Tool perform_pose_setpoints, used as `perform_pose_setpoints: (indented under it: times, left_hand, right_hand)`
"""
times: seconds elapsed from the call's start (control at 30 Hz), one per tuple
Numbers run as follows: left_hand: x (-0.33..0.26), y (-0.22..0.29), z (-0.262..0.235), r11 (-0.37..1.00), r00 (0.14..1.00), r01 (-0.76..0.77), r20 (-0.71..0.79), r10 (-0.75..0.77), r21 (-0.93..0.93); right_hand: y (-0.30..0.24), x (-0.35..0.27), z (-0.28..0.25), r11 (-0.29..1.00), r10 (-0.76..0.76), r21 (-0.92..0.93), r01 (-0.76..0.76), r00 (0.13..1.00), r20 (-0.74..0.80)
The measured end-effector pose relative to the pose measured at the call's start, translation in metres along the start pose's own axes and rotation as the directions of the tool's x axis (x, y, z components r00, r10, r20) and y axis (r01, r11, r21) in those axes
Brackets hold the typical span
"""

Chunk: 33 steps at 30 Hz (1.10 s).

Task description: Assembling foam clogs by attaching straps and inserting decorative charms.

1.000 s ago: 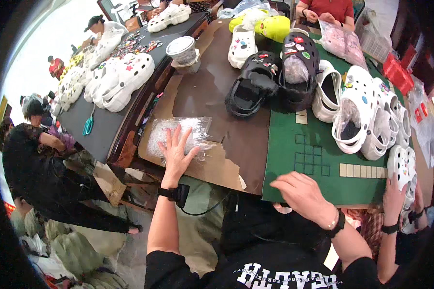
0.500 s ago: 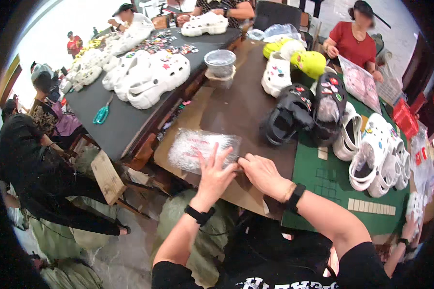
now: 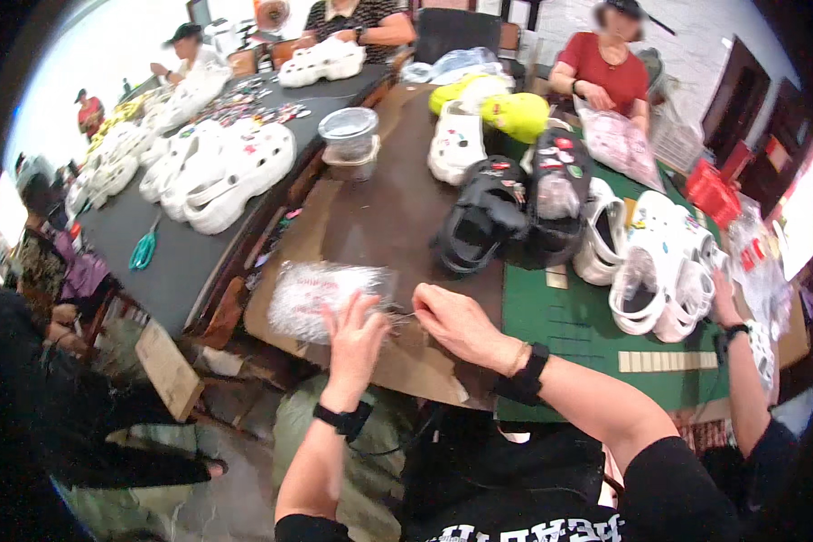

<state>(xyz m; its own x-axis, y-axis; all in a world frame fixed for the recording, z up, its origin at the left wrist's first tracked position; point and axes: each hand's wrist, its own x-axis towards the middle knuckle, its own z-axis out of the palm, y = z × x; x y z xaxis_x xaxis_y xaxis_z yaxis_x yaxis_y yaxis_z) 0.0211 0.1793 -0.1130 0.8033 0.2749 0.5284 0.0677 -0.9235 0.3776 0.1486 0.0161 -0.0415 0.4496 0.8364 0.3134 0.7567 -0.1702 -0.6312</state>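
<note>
At the near edge of the brown table (image 3: 397, 208), a crinkled clear plastic bag (image 3: 321, 294) is touched by the spread left hand (image 3: 357, 334) and pinched at its end by the right hand (image 3: 456, 321).

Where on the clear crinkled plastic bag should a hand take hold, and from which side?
Probably the right-hand edge of the clear plastic bag, approached from the near table edge. The bag lies flat on the brown cardboard sheet, so its crumpled loose edge offers the only fold to pinch. Both the left hand and right hand already meet at that edge; the far side needs a longer reach.
</note>
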Motion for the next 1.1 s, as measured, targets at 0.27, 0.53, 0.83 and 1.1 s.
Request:
perform_pose_setpoints:
  times: [0.27,0.53,0.83,1.1]
  left_hand:
    - [0.003,0.004,-0.004,0.995,0.998,0.061,0.012,-0.060,-0.083]
    - [0.000,0.008,-0.008,0.995,0.999,0.039,0.002,-0.039,-0.089]
    - [0.035,0.070,-0.031,0.986,0.988,-0.144,-0.059,0.140,-0.078]
    - [0.152,0.147,0.009,0.871,0.860,-0.491,0.169,0.481,0.020]
  right_hand:
    - [0.002,-0.036,-0.039,0.997,0.074,-0.033,-0.076,0.996,-0.058]
    - [0.015,-0.102,-0.099,0.807,0.462,0.441,-0.393,0.885,-0.057]
    - [0.034,-0.242,-0.133,0.691,0.634,0.578,-0.433,0.747,-0.199]
    - [0.046,-0.273,-0.118,0.839,0.543,0.313,-0.445,0.722,-0.429]
